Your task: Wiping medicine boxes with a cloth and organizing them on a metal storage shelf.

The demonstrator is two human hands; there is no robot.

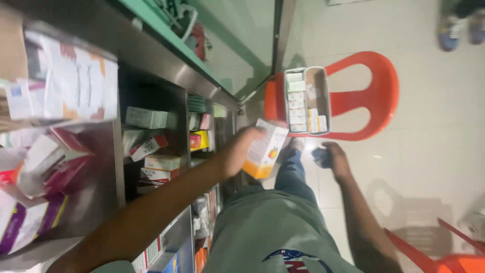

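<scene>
My left hand reaches forward from the lower left and grips a white carton with an orange lower part, held tilted in front of the shelves. My right hand hangs lower right of it with curled fingers, next to a dark bluish blob. Blur hides whether that hand holds it. Just beyond both hands, an open grey tray filled with several small medicine boxes rests on the seat of an orange plastic chair.
Metal shelves on the left hold several medicine cartons, with blurred boxes at the far left. A glass counter edge runs at the top. Another person's shoes stand top right. A second orange chair sits bottom right.
</scene>
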